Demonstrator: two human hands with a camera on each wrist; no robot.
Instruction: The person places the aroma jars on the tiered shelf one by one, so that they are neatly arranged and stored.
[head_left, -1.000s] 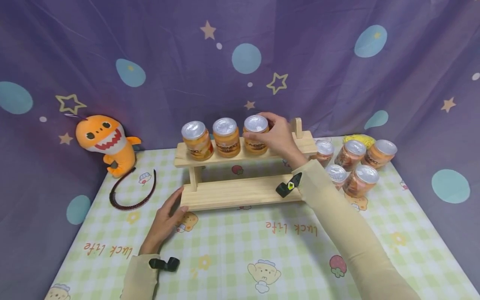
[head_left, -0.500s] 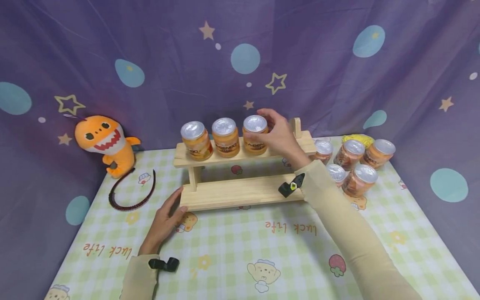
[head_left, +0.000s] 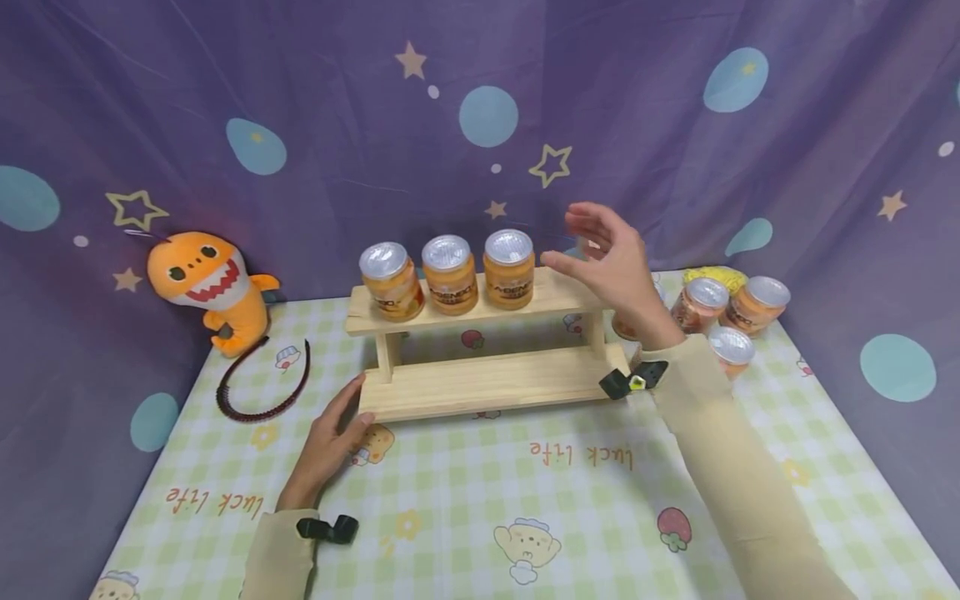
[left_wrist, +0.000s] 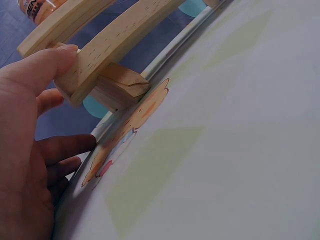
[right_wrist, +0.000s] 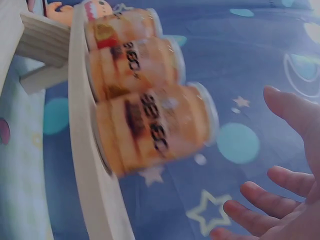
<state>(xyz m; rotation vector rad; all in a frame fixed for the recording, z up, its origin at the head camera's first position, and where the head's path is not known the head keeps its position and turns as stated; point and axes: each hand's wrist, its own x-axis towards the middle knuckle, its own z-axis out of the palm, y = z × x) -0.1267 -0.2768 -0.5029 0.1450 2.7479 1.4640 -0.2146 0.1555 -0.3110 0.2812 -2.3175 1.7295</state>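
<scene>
A two-tier wooden rack (head_left: 480, 379) stands mid-table. On its top shelf (right_wrist: 87, 165) stand three orange jars with silver lids; the rightmost jar (head_left: 508, 268) (right_wrist: 155, 129) is nearest my right hand (head_left: 611, 262) (right_wrist: 285, 200). That hand hovers just right of it with fingers spread, touching nothing. My left hand (head_left: 330, 442) (left_wrist: 30, 150) rests against the left end of the lower shelf (left_wrist: 105, 47), thumb pressed on the wood, fingers straight along the table.
Several more silver-lidded jars (head_left: 738, 312) cluster at the back right, partly behind my right arm. An orange shark plush (head_left: 210, 283) and a dark headband (head_left: 262, 387) lie at the left. A starry purple curtain (head_left: 480, 108) hangs close behind the checked tablecloth (head_left: 480, 500).
My right hand has let go of the rightmost jar on the top shelf and drawn back to the right, fingers opening. The left hand has stayed where it was.
</scene>
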